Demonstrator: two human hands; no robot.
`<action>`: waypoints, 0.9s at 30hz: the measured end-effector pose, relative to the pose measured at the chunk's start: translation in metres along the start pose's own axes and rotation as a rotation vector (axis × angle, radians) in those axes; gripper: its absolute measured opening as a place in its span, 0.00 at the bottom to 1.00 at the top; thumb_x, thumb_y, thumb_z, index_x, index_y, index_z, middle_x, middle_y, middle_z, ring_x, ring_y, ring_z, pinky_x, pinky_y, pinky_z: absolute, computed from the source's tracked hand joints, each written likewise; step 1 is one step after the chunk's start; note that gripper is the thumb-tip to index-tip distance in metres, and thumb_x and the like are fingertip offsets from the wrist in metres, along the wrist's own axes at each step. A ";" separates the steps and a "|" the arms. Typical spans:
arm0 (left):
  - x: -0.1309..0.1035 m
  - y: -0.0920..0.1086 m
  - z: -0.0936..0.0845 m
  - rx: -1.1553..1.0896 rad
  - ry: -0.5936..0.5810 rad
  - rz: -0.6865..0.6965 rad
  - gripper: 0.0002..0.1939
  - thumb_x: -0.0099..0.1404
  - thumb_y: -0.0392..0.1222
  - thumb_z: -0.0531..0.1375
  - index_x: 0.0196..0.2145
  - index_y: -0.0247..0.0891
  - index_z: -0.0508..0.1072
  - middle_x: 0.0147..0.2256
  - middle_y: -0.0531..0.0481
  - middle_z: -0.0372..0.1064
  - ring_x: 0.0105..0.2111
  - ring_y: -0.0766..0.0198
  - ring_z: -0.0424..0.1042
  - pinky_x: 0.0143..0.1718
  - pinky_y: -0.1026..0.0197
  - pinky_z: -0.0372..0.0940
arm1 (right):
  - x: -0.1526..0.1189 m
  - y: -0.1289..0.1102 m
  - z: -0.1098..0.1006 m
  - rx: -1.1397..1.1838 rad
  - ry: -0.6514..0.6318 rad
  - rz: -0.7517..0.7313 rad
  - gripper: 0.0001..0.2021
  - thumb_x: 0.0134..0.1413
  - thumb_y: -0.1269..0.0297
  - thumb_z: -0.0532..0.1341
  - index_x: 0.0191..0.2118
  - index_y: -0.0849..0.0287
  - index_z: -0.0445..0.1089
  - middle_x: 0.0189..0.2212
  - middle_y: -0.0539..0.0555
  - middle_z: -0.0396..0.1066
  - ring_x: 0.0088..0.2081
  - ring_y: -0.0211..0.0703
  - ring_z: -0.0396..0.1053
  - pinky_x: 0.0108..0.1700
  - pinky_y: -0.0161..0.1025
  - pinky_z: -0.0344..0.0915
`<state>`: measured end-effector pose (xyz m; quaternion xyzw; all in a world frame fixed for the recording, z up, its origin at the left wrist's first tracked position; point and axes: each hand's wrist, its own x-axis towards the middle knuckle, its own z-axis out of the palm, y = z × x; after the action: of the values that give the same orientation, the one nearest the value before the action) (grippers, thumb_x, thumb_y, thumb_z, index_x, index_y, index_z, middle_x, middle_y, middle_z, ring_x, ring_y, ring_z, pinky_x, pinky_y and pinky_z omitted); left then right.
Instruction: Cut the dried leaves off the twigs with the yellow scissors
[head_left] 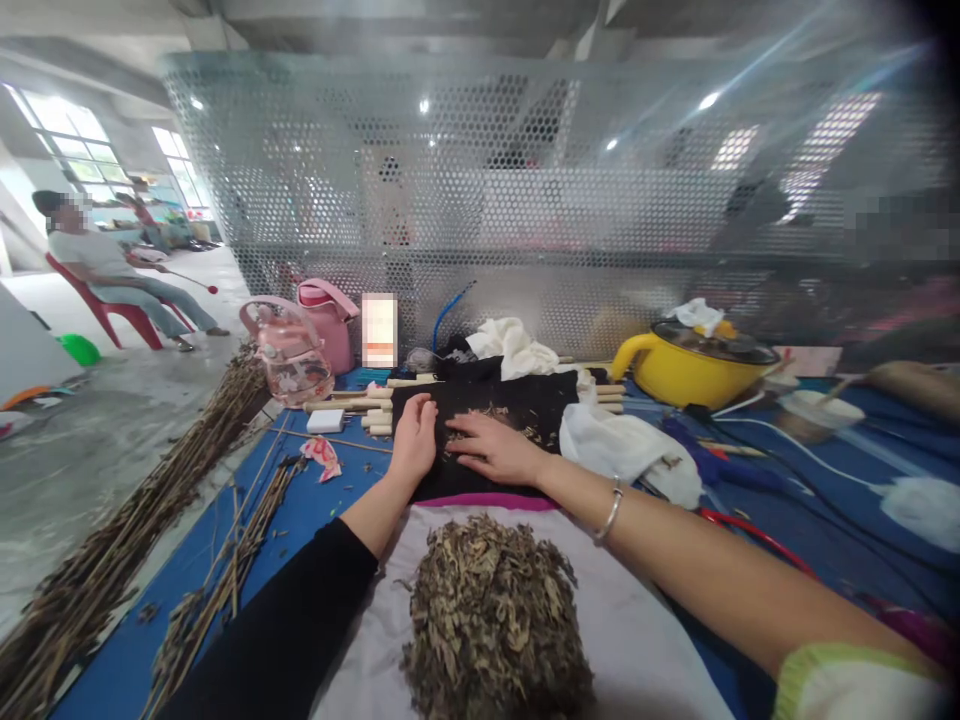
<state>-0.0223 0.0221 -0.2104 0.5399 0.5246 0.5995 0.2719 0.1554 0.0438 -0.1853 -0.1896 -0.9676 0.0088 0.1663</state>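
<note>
Both of my hands rest on a black cloth [517, 392] stretched across several pale wooden rods, whose ends [380, 422] stick out at its sides. My left hand [415, 437] lies along the cloth's left edge, open, with its fingers close together. Spread flat near the middle, my right hand [499, 450] touches the cloth and the leaf crumbs [534, 430] scattered on it. Neither appears to grip anything. Closer to me, a heap of dried brown leaves [495, 620] sits on a pale cloth [649, 630] with a magenta strip at its far edge.
Dried stalk bundles [161, 500] lie along the left. A pink bottle [292, 345], a white box [325, 421] and a yellow electric pot [694, 365] stand around the blue table [247, 470]. Perforated metal screen [480, 200] rises behind. A person sits at far left.
</note>
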 end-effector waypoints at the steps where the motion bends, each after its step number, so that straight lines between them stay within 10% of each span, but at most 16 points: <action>1: 0.000 0.000 0.000 -0.008 -0.002 0.003 0.18 0.65 0.50 0.47 0.46 0.36 0.63 0.40 0.43 0.67 0.40 0.62 0.69 0.45 0.57 0.61 | -0.004 0.002 -0.001 -0.007 0.007 0.003 0.15 0.59 0.61 0.50 0.46 0.54 0.69 0.53 0.58 0.62 0.56 0.46 0.56 0.58 0.50 0.50; 7: 0.001 -0.002 0.001 -0.022 0.004 -0.009 0.19 0.65 0.51 0.46 0.46 0.36 0.62 0.40 0.43 0.68 0.40 0.62 0.69 0.45 0.57 0.61 | -0.025 0.013 -0.020 0.062 0.139 0.315 0.40 0.44 0.46 0.60 0.60 0.61 0.49 0.59 0.64 0.52 0.59 0.55 0.49 0.57 0.54 0.49; 14: 0.001 -0.001 0.001 -0.002 0.006 -0.012 0.18 0.65 0.50 0.47 0.45 0.36 0.63 0.39 0.44 0.68 0.39 0.62 0.69 0.43 0.58 0.62 | -0.037 0.009 -0.034 -0.036 0.141 0.813 0.13 0.48 0.77 0.52 0.40 0.63 0.67 0.35 0.60 0.68 0.38 0.46 0.67 0.43 0.40 0.60; 21: 0.001 -0.001 0.001 -0.012 0.007 -0.005 0.18 0.65 0.50 0.47 0.45 0.36 0.63 0.39 0.44 0.68 0.39 0.63 0.69 0.44 0.58 0.62 | -0.025 0.003 -0.025 0.051 0.107 0.771 0.19 0.46 0.80 0.50 0.44 0.59 0.65 0.34 0.55 0.70 0.36 0.41 0.68 0.40 0.35 0.61; 27: 0.000 0.003 0.001 -0.045 0.014 -0.026 0.16 0.65 0.48 0.47 0.44 0.36 0.64 0.38 0.44 0.68 0.39 0.63 0.69 0.44 0.57 0.62 | -0.027 -0.005 -0.015 0.041 0.225 0.505 0.33 0.52 0.51 0.55 0.59 0.63 0.49 0.56 0.65 0.54 0.57 0.52 0.51 0.57 0.49 0.51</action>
<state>-0.0204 0.0214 -0.2074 0.5224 0.5199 0.6114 0.2881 0.1824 0.0287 -0.1797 -0.4214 -0.8647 0.0483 0.2690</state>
